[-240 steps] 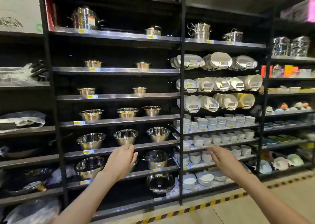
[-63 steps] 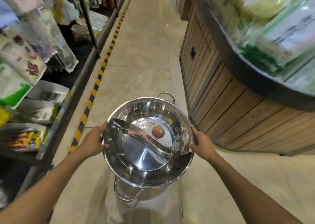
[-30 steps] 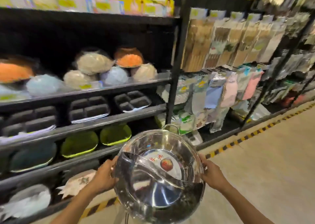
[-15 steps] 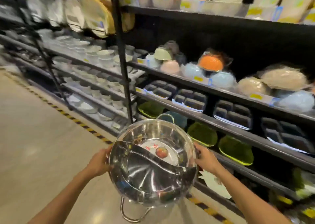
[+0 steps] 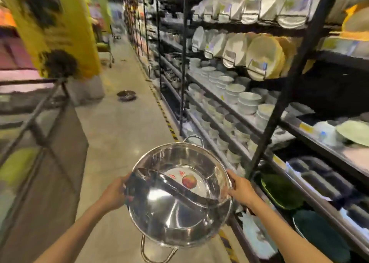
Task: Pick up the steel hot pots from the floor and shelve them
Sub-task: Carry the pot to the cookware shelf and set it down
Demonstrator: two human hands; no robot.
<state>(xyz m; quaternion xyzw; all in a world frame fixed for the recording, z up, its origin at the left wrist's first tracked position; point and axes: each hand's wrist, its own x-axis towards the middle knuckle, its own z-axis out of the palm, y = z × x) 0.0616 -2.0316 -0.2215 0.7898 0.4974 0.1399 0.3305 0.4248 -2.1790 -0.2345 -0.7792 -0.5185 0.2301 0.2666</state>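
I carry a large steel hot pot [image 5: 175, 212] in front of me at waist height, with a curved divider across its inside and a round sticker on its bottom. My left hand [image 5: 113, 192] grips its left rim and my right hand [image 5: 239, 190] grips its right rim. One loop handle points at me, the other away. Another steel hot pot [image 5: 126, 95] lies on the floor further down the aisle.
Black shelving [image 5: 257, 154] runs along the right, filled with white plates, stacked bowls and dark trays. A yellow-black stripe [image 5: 163, 116] marks the floor beside it. A mesh-sided display stand [image 5: 46, 142] and a yellow pillar [image 5: 65, 28] stand on the left.
My view has swung left along the shelves, from facing them to looking down the aisle. The pot stays held in both hands. The pot on the floor has come into view.
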